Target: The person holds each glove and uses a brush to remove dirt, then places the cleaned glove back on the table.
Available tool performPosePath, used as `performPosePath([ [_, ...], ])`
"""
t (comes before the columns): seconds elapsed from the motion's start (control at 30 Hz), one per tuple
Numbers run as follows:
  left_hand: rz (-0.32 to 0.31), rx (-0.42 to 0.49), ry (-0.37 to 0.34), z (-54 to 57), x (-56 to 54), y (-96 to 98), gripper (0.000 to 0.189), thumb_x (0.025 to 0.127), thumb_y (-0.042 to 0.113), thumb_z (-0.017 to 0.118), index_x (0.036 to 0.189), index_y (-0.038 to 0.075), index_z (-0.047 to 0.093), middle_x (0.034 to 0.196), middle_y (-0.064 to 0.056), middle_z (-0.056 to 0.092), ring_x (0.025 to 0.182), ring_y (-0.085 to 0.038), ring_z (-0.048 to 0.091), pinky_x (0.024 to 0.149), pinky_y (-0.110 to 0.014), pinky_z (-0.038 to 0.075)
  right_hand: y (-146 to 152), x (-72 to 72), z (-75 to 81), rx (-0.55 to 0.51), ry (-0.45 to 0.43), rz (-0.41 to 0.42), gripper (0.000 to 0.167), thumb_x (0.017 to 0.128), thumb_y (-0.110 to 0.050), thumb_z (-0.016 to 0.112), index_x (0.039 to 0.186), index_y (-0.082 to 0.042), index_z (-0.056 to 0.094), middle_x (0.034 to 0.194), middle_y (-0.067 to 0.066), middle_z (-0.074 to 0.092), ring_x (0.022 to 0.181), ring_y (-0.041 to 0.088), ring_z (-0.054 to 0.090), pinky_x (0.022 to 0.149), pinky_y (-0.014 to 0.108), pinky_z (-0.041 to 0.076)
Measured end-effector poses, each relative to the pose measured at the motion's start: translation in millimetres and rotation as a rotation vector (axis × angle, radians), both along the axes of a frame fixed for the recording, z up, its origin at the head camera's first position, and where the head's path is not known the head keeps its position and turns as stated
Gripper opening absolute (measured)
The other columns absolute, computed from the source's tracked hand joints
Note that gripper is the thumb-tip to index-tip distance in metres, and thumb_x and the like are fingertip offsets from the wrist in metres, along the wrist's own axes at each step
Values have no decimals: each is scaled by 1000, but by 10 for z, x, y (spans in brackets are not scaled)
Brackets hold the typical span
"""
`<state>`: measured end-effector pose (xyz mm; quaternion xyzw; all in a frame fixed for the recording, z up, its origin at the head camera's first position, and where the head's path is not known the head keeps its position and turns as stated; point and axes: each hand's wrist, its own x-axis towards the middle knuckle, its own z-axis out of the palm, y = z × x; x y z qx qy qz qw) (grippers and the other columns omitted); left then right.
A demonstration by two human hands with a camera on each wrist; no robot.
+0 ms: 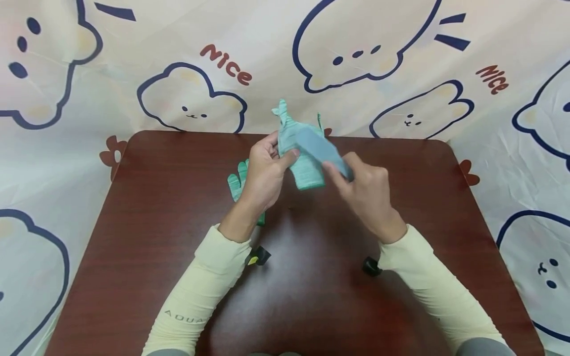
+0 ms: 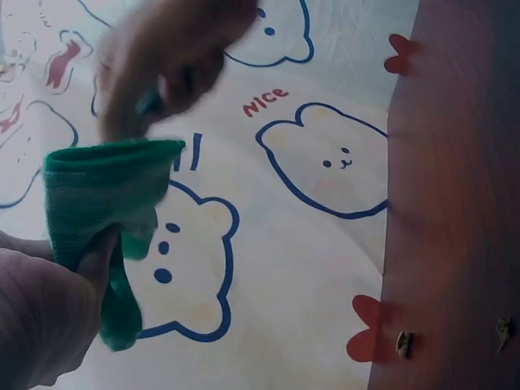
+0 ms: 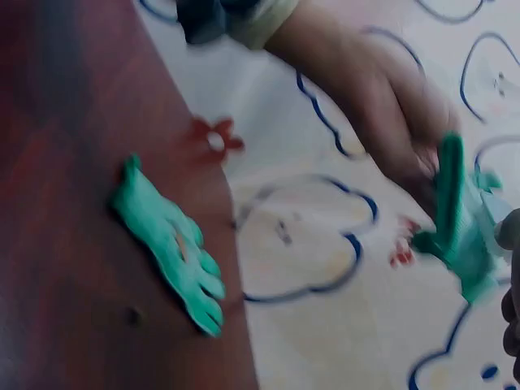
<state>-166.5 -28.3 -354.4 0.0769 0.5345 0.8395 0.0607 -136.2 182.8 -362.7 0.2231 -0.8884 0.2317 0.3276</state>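
A mint-green knitted glove (image 1: pixel 307 170) is held up over the far edge of the table, its cuff toward me in the head view. My left hand (image 1: pixel 265 170) grips it by the side, thumb in front. In the left wrist view the glove's cuff (image 2: pixel 110 183) hangs wide at the top, above the left hand (image 2: pixel 49 309). My right hand (image 1: pixel 367 190) holds a flat blue-grey slab-like tool (image 1: pixel 318 146), which overlaps the front of the glove. A second green glove (image 3: pixel 166 244) lies on the table, partly hidden behind my left forearm in the head view.
The brown table (image 1: pixel 169 207) ends just under the held glove, against a cream cloth backdrop (image 1: pixel 276 44) printed with cartoon clouds. Small dark crumbs (image 2: pixel 404 344) lie on the tabletop near its far edge. A black wrist camera (image 1: pixel 371 266) sits at the right cuff.
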Motion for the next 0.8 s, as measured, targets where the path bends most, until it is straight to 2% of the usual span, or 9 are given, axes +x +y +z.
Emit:
performPosePath([
  [0.13, 0, 3, -25, 23, -7, 14, 51, 98, -10, 56, 148, -8, 45, 141, -22, 60, 125, -24, 63, 103, -34, 55, 2, -69, 39, -38, -16, -121, 34, 93, -25, 78, 90, 4, 60, 52, 11, 49, 39, 18, 38, 43, 26, 29],
  [0.2, 1, 6, -34, 32, -6, 15, 51, 98, -10, 56, 148, -8, 45, 141, -21, 61, 124, -24, 63, 103, -34, 55, -2, -85, 62, -57, -15, -149, 33, 94, -24, 77, 91, 4, 61, 53, 13, 52, 39, 19, 40, 43, 26, 31],
  [0.3, 13, 16, -24, 47, -11, 16, 50, 98, -11, 56, 147, -8, 46, 141, -21, 60, 127, -25, 62, 104, -35, 54, -31, -54, 83, -51, 6, -101, 35, 96, -28, 74, 91, 3, 61, 55, 12, 54, 40, 18, 42, 43, 25, 32],
  [0.43, 25, 22, 10, 59, -14, 8, 48, 98, -12, 55, 145, -10, 46, 141, -23, 60, 130, -26, 61, 104, -34, 54, -57, -4, 64, 28, 34, 5, 35, 97, -29, 73, 87, 2, 59, 55, 9, 54, 39, 14, 41, 40, 23, 30],
  [0.53, 21, 20, 7, 59, -7, -2, 49, 98, -12, 54, 146, -10, 45, 142, -24, 60, 130, -27, 60, 103, -33, 55, -29, -44, 63, 43, 37, -51, 34, 97, -27, 73, 88, 3, 60, 53, 9, 51, 38, 16, 39, 40, 24, 28],
  [0.6, 18, 14, -14, 56, 7, -7, 50, 98, -12, 54, 148, -9, 44, 143, -22, 59, 131, -26, 60, 103, -32, 55, 1, -84, 85, 3, 34, -135, 35, 97, -27, 73, 90, 4, 60, 54, 13, 52, 39, 20, 42, 42, 26, 30],
  [0.67, 14, 7, -25, 49, 18, -12, 51, 99, -11, 54, 148, -9, 43, 144, -21, 58, 132, -26, 59, 104, -33, 54, 21, -90, 104, -37, 40, -168, 35, 97, -27, 73, 91, 5, 61, 55, 16, 55, 39, 23, 44, 43, 27, 31],
  [0.73, 14, 2, -20, 41, 17, -13, 51, 99, -11, 54, 149, -9, 42, 145, -21, 57, 134, -26, 58, 106, -35, 53, 22, -60, 109, -47, 52, -129, 35, 97, -27, 73, 89, 5, 61, 55, 15, 55, 39, 22, 44, 42, 26, 31],
  [0.8, 15, 3, -10, 39, 12, -14, 51, 99, -11, 54, 149, -9, 42, 144, -21, 58, 134, -26, 59, 107, -36, 53, 4, -22, 96, -28, 50, -52, 35, 97, -28, 74, 88, 4, 61, 55, 12, 55, 39, 17, 42, 41, 24, 30],
])
